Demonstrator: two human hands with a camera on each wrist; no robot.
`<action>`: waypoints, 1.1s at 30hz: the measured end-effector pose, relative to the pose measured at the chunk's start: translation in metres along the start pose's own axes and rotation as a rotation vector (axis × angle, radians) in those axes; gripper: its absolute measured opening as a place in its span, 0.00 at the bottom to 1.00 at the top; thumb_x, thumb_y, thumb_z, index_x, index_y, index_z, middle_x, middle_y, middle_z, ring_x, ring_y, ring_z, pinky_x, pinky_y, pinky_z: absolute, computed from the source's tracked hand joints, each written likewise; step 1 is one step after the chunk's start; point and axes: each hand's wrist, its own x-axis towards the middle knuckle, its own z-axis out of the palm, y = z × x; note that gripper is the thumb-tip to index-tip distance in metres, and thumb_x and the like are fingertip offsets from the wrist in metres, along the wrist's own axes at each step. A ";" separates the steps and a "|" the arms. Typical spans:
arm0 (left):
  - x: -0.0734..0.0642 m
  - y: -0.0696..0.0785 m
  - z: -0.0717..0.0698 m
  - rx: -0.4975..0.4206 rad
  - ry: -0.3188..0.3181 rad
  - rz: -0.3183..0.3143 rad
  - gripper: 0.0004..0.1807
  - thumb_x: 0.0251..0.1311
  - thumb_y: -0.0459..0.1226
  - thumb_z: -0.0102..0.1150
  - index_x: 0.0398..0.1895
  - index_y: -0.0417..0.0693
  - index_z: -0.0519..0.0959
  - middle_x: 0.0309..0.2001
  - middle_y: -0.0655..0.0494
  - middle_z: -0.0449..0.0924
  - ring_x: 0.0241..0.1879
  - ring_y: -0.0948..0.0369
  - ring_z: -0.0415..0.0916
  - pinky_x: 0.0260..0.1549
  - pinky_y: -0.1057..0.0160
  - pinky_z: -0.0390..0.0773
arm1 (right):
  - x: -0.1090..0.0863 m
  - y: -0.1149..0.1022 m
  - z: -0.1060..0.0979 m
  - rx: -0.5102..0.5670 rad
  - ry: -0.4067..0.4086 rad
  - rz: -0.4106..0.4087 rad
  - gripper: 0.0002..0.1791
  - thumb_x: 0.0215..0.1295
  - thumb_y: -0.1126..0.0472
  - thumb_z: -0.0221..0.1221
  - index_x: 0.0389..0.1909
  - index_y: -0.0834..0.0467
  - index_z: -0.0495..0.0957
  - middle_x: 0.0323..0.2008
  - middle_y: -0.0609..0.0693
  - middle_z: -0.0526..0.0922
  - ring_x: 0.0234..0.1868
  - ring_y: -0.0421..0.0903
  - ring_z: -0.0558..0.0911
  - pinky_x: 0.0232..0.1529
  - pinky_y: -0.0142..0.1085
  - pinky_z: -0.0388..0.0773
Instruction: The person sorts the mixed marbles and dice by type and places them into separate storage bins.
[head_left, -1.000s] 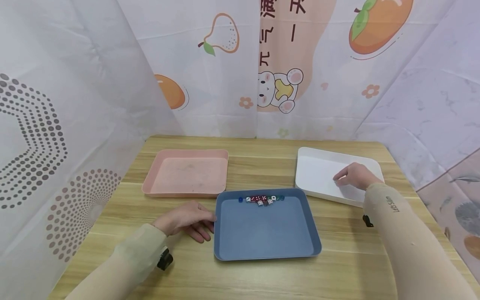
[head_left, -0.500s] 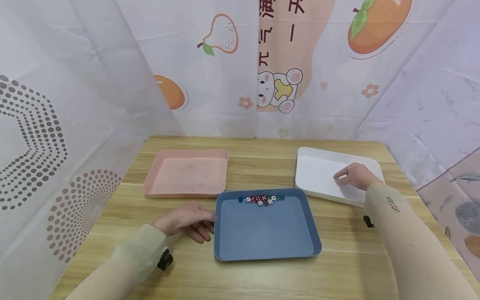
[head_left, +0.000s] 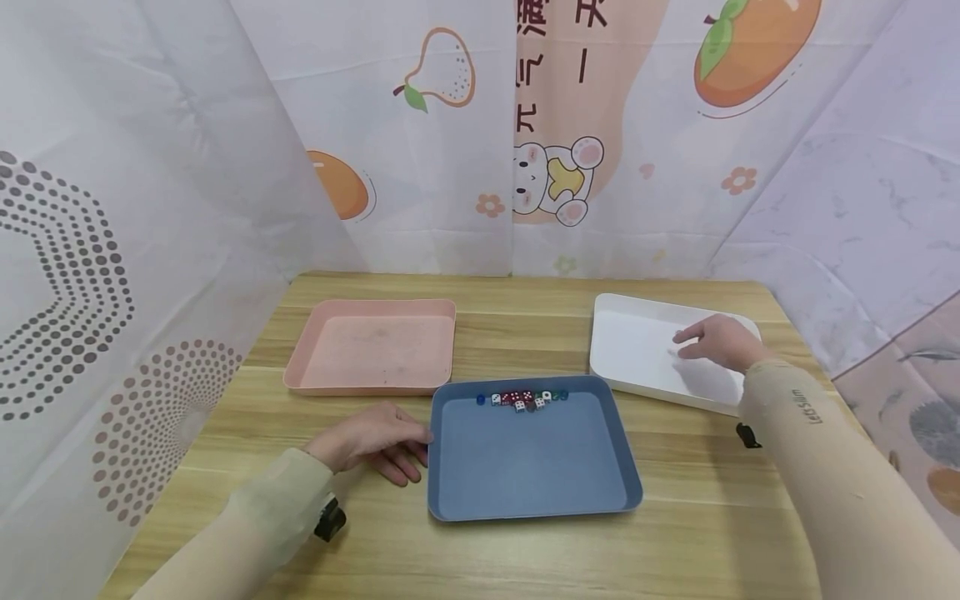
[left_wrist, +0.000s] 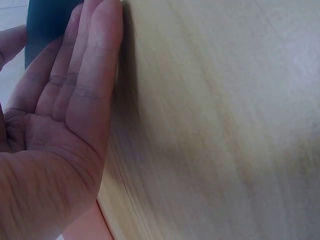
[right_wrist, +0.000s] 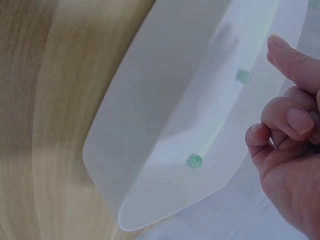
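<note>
My left hand [head_left: 386,440] lies at the left wall of the blue tray [head_left: 532,475], thumb tip at the rim and fingers straight along the outside; in the left wrist view the fingers [left_wrist: 95,60] overlap the tray's dark wall. Near the blue tray's far wall sit several small dice [head_left: 517,398], red and white, among blue and green marbles [head_left: 562,396]. My right hand [head_left: 723,340] hovers over the white tray [head_left: 630,333] with nothing in it. Two green glass marbles, one nearer [right_wrist: 195,160] and one farther [right_wrist: 244,76], lie in the white tray in the right wrist view.
A pink tray [head_left: 375,350] stands at the back left of the wooden table [head_left: 525,292]. Printed curtains [head_left: 450,167] hang behind the table and on both sides. A small black device [head_left: 330,518] is fixed at the left wrist.
My right hand has lifted and drawn slightly right above the white tray, its thumb and fingertips spreading apart. The left hand and the trays have stayed where they were.
</note>
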 end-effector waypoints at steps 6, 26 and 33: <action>0.000 0.001 0.001 0.004 0.004 0.002 0.19 0.66 0.46 0.62 0.41 0.37 0.87 0.37 0.45 0.89 0.33 0.51 0.88 0.34 0.51 0.89 | -0.004 -0.008 -0.003 0.026 0.000 0.002 0.22 0.72 0.53 0.62 0.59 0.63 0.82 0.68 0.71 0.70 0.68 0.76 0.66 0.60 0.66 0.73; -0.001 0.019 -0.006 0.074 0.063 0.053 0.14 0.65 0.40 0.67 0.42 0.36 0.87 0.30 0.44 0.87 0.23 0.58 0.84 0.26 0.58 0.88 | -0.016 -0.064 0.012 0.271 -0.174 -0.042 0.18 0.70 0.49 0.64 0.47 0.61 0.86 0.14 0.49 0.72 0.16 0.44 0.73 0.20 0.37 0.76; 0.001 0.040 -0.012 0.182 0.223 0.133 0.17 0.63 0.40 0.70 0.53 0.43 0.87 0.20 0.49 0.78 0.15 0.61 0.68 0.18 0.64 0.72 | -0.022 -0.076 0.024 0.275 -0.310 -0.027 0.19 0.70 0.47 0.64 0.34 0.61 0.85 0.12 0.48 0.68 0.14 0.45 0.73 0.17 0.36 0.76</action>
